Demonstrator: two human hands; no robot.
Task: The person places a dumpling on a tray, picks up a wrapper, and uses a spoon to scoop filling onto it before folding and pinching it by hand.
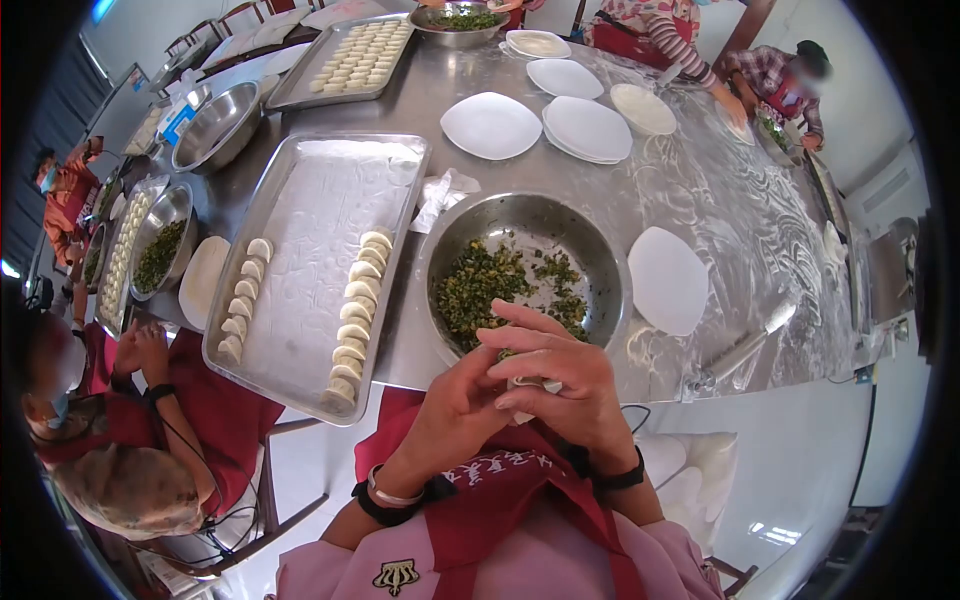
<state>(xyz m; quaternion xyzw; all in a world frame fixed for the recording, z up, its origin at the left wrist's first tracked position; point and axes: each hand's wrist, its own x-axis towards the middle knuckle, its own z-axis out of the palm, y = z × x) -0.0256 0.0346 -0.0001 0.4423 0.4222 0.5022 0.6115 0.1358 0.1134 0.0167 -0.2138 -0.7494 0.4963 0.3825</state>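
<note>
Close in front of my chest, my left hand (462, 402) and my right hand (568, 388) come together around a dumpling (535, 384). Fingers of both hands curl over its pale dough, and much of it is hidden behind them. A bit of green filling shows between the fingers. Just beyond my hands stands a steel bowl (612, 230) with chopped green and yellow filling (480, 285). To its left, a metal tray (310, 215) dusted with flour holds two rows of folded dumplings (352, 310).
White square plates (490, 126) lie beyond the bowl, another plate (668, 280) to its right. A floury rolling pin (750, 340) rests near the table's right front edge. Another person (150, 430) sits at my left; others work at the far side. A full dumpling tray (355, 60) stands farther back.
</note>
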